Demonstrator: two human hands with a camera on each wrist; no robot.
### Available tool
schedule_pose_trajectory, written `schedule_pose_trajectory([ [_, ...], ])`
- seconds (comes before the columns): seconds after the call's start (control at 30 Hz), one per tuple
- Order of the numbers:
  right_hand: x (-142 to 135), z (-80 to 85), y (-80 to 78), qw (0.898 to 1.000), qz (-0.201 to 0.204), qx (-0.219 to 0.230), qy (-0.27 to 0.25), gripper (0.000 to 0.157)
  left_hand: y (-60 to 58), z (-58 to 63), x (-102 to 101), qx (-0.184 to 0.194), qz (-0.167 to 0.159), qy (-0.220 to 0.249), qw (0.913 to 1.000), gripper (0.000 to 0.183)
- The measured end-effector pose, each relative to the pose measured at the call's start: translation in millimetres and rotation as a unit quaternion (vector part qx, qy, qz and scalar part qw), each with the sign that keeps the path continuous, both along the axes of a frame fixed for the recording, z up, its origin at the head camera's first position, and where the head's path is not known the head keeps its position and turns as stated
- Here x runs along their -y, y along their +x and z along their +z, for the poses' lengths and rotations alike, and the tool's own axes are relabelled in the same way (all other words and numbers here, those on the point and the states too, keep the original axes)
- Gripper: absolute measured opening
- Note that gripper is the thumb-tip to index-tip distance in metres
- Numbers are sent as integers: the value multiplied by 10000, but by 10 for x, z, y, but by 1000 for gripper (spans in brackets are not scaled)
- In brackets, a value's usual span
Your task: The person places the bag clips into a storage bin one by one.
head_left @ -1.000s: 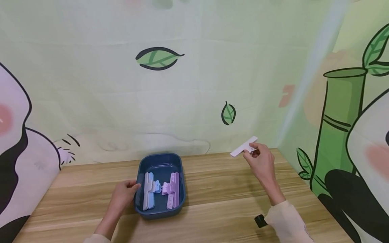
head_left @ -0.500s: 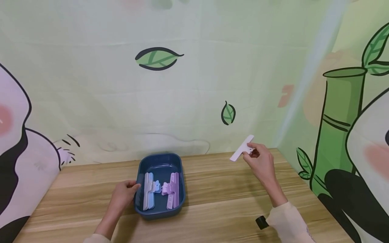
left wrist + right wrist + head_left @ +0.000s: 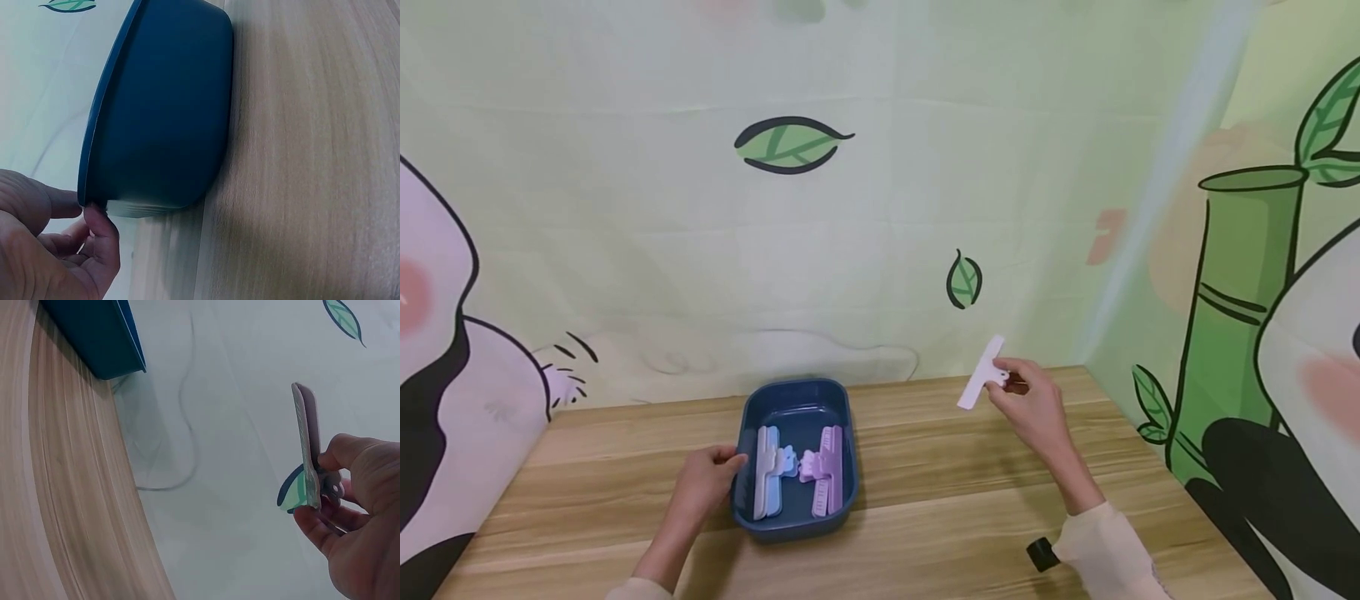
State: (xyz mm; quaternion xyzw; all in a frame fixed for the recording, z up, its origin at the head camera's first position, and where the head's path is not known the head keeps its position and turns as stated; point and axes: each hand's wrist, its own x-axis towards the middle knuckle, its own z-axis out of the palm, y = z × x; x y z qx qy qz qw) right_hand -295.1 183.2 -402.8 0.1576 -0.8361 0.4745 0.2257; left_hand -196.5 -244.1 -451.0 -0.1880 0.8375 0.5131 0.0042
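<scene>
Between thumb and fingers my right hand (image 3: 1032, 404) pinches a white bag clip (image 3: 981, 374), raised above the back right of the table. The right wrist view shows the clip (image 3: 309, 444) edge-on, its two long bars close together and the thumb and fingers at its handle end. At the left, my left hand (image 3: 703, 479) pinches the rim of a dark blue plastic bin (image 3: 793, 529); in the left wrist view the thumb and a finger meet at the bin's rim (image 3: 94, 137). Inside lie a white clip (image 3: 762, 479), a blue clip (image 3: 774, 492) and purple clips (image 3: 829, 467).
The wood-grain table (image 3: 925, 500) runs back to a pale green cloth backdrop (image 3: 880, 208) printed with leaves, bamboo and panda shapes. Near the right sleeve sits a small black block-like piece (image 3: 1042, 554). The bin stands on the table left of centre.
My right hand has shifted a little left with the white bag clip, which has turned from a slant to nearly upright. The left hand and the bin stay where they were.
</scene>
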Motion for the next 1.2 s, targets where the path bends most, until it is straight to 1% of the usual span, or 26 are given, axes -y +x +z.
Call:
schedule_pose_trajectory([
  [0.33,103,-60,-11,9992,394,-59,-52,33,-4,7,-5,63,32,19,10000,38],
  [0.8,389,-119,-3,9965,830,14,25,32,-9,-24,4,93,36,27,9999,39],
  [1.03,527,-170,-5,9946,1039,72,5,31,-12,-8,-9,90,65,66,9999,39],
  [1.2,628,-200,10,9923,1239,-2,-21,31,3,0,-13,84,61,50,9999,39],
])
